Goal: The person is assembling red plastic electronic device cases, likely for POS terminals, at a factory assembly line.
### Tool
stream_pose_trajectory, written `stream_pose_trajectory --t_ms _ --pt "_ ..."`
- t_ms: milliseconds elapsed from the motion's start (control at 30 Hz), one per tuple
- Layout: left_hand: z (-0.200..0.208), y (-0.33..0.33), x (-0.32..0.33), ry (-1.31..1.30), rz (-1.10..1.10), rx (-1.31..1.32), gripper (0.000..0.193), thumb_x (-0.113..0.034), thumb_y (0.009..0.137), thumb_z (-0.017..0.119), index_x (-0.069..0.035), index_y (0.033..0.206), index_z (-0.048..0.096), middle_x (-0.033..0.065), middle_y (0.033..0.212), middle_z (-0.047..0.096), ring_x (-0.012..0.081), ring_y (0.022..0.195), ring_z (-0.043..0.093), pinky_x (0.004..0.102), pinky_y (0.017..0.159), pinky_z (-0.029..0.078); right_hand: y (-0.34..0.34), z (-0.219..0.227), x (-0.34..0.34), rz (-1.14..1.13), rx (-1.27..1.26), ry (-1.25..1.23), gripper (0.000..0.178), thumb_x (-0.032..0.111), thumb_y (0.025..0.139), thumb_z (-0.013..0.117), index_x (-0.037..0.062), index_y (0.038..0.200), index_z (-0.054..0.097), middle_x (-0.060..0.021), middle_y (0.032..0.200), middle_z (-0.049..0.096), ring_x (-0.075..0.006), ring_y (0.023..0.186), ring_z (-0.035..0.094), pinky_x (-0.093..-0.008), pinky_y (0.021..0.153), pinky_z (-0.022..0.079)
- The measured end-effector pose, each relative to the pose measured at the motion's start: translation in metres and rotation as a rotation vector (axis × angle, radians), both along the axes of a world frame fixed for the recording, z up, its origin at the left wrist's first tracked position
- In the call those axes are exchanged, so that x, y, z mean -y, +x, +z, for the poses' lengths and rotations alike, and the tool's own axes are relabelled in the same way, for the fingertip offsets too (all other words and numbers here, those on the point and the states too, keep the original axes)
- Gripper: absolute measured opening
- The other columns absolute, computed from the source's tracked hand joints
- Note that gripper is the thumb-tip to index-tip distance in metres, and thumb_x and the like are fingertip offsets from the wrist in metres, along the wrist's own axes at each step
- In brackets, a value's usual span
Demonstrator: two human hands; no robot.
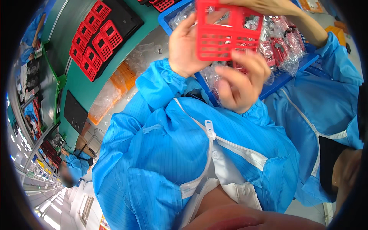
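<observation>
A red plastic panel (216, 53) with a window and rows of small square holes is held up at the top centre. My left hand (184, 48) is closed at its left side, with the fingers partly hidden behind it and showing through the window. My right hand (245, 82) is just below the panel's lower right corner, blurred, its fingers apart and bent; I cannot tell whether they touch it. A co-worker's hand (264, 5) reaches in from the right to the panel's top edge. Beneath lies a blue crate (306, 62) of bagged red parts (280, 50).
Several red panels (92, 59) lie in rows on a black mat (128, 23) on the green bench (57, 30) at left. Clear bags (143, 57) and an orange crate (124, 76) sit beside it. A co-worker in blue (303, 103) is close at right.
</observation>
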State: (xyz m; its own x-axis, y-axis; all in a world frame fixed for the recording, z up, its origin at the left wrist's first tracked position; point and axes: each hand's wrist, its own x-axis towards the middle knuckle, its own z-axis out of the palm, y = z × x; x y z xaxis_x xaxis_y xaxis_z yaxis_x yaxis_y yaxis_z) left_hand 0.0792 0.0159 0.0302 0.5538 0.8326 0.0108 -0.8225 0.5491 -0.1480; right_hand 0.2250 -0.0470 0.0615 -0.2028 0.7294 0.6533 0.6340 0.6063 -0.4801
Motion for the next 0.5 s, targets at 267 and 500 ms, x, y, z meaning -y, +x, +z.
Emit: stream_pose_trajectory --t_ms 267,500 --pt "-0.008 -0.005 -0.002 0.244 0.003 -0.664 0.057 -0.045 0.099 0.036 -0.008 0.143 0.034 0.0142 0.141 0.043 0.0260 0.126 0.045 0.0401 0.101 0.040 -0.018 -0.019 0.010 0.276 -0.363 0.013 0.021 0.023 0.080 0.065 0.0052 0.090 0.067 -0.0105 0.088 0.063 -0.0241 0.074 0.055 -0.0336 0.063 0.047" --pt "-0.032 -0.144 0.072 0.271 0.175 -1.555 0.049 -0.023 0.094 0.055 -0.012 0.140 0.040 0.0090 0.133 0.051 0.0254 0.116 0.053 0.0384 0.095 0.045 -0.031 0.016 0.001 0.195 -0.780 -0.134 0.062 0.027 0.089 0.058 -0.0019 0.139 0.034 -0.0213 0.093 0.063 -0.0204 0.071 0.059 -0.0268 0.064 0.048"
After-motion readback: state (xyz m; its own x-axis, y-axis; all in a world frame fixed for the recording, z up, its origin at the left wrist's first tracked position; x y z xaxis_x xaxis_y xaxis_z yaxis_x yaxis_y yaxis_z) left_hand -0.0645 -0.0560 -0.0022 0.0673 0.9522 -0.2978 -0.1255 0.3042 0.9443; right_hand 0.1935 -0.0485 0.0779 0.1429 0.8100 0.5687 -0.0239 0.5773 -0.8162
